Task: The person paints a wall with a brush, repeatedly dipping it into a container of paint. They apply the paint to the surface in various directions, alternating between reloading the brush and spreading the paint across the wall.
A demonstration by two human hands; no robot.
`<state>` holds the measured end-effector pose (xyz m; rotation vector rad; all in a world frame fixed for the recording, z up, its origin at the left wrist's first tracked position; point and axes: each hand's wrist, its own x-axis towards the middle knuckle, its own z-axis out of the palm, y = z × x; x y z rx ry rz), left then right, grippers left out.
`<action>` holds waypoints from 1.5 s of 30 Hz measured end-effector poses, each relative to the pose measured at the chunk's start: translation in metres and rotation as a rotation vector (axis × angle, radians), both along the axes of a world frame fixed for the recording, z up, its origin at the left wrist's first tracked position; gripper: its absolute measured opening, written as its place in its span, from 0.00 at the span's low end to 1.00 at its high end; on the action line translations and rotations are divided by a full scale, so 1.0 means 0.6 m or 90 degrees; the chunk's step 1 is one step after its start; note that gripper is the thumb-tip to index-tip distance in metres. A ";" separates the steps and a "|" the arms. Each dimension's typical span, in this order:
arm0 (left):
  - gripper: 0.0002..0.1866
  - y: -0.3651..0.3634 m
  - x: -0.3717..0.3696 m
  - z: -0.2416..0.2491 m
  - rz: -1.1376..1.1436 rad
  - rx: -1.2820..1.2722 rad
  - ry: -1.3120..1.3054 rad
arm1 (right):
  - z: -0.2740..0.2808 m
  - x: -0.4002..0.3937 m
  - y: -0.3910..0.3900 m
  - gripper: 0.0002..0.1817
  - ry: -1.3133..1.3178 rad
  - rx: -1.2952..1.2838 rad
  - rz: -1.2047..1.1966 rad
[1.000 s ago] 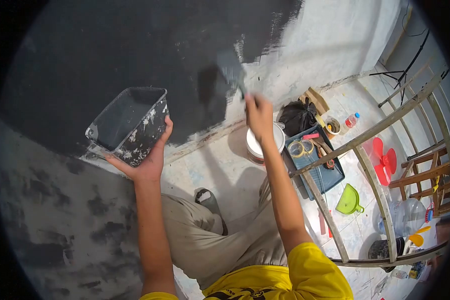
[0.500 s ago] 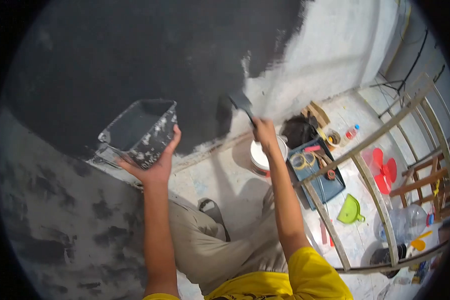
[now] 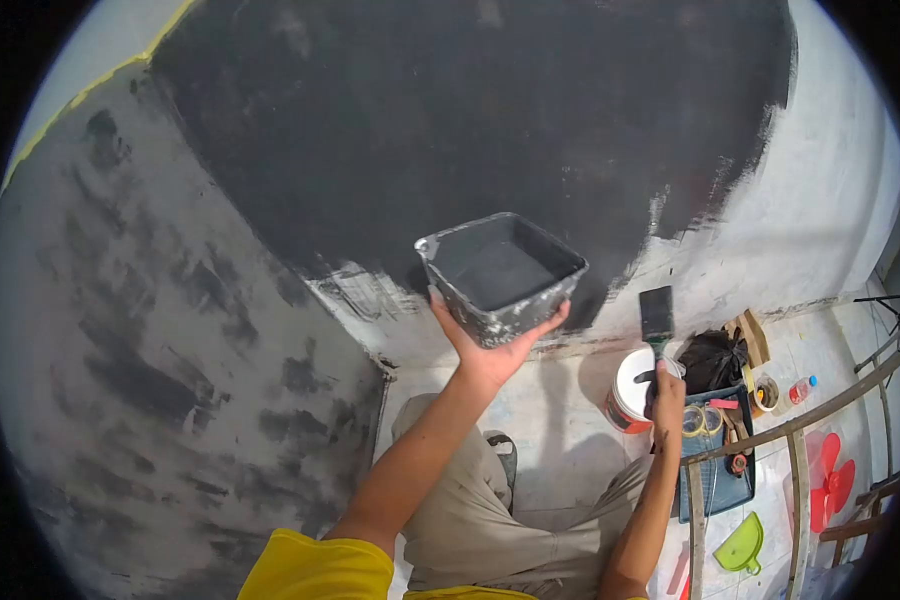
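Observation:
My left hand (image 3: 492, 358) supports a square black paint container (image 3: 528, 312) from below, fingers and thumb spread along its white-spattered sides. Dark grey paint lies inside it. My right hand (image 3: 667, 396) is closed around the handle of a flat paintbrush (image 3: 657, 314), its dark bristles pointing up and apart from the wall. In front stands a wall (image 3: 450, 120) with a large coat of dark paint, ragged against bare white at the right and lower edges. The wall on the left (image 3: 160, 330) carries patchy dark smears.
A white bucket (image 3: 630, 385) stands behind my right hand. Beside it are a blue-grey tray (image 3: 737, 490) with tape rolls, a black bag (image 3: 712, 358) and a bottle (image 3: 802, 389). A metal railing (image 3: 798, 500), green dustpan (image 3: 740, 545) and red fan blades (image 3: 832, 482) lie rightward.
The view has turned left, showing more of the left wall. My right hand has drawn the brush back from the painted wall and lowered it. The container stays in my left hand.

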<state>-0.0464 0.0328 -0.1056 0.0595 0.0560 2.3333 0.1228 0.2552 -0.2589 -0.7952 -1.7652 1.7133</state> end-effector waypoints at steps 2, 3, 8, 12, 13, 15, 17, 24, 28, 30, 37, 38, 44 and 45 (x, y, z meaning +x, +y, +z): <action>0.52 0.008 0.007 -0.003 -0.019 -0.018 -0.009 | 0.006 0.011 0.018 0.30 0.031 0.016 -0.046; 0.54 0.008 0.020 0.019 -0.022 -0.084 -0.082 | 0.017 0.012 0.015 0.28 0.037 -0.042 -0.105; 0.58 0.033 0.013 -0.026 -0.098 0.003 0.160 | -0.055 0.020 0.083 0.23 0.142 0.093 -0.368; 0.58 0.028 0.002 -0.053 -0.110 0.020 0.178 | 0.064 0.047 0.039 0.19 0.111 -0.128 -0.224; 0.58 0.028 0.000 -0.054 -0.121 0.010 0.118 | 0.064 0.056 0.043 0.19 0.112 -0.101 -0.221; 0.58 0.025 -0.002 -0.062 -0.130 0.009 0.111 | 0.085 0.063 0.024 0.20 0.123 -0.013 -0.274; 0.57 0.032 -0.005 -0.063 -0.139 0.026 0.113 | 0.076 0.083 0.049 0.17 0.097 -0.011 -0.184; 0.57 0.046 0.015 -0.048 -0.125 -0.154 -0.129 | 0.157 0.079 -0.019 0.17 0.047 0.105 -0.319; 0.49 0.055 0.015 -0.087 -0.199 -0.154 0.074 | 0.161 0.105 -0.004 0.12 0.133 0.066 -0.195; 0.45 0.062 0.023 -0.102 -0.250 -0.157 0.110 | 0.171 0.119 -0.004 0.12 0.167 0.063 -0.156; 0.34 0.058 0.048 -0.146 -0.389 -0.118 0.330 | 0.213 0.162 -0.022 0.12 0.116 0.277 -0.051; 0.33 0.053 0.058 -0.141 -0.334 -0.209 0.495 | 0.216 0.167 -0.023 0.11 0.103 0.316 -0.012; 0.30 0.036 0.079 -0.126 -0.246 -0.390 0.747 | 0.236 0.168 -0.048 0.12 -0.059 0.411 0.078; 0.30 0.032 0.080 -0.128 -0.257 -0.388 0.720 | 0.233 0.167 -0.049 0.12 -0.062 0.428 0.086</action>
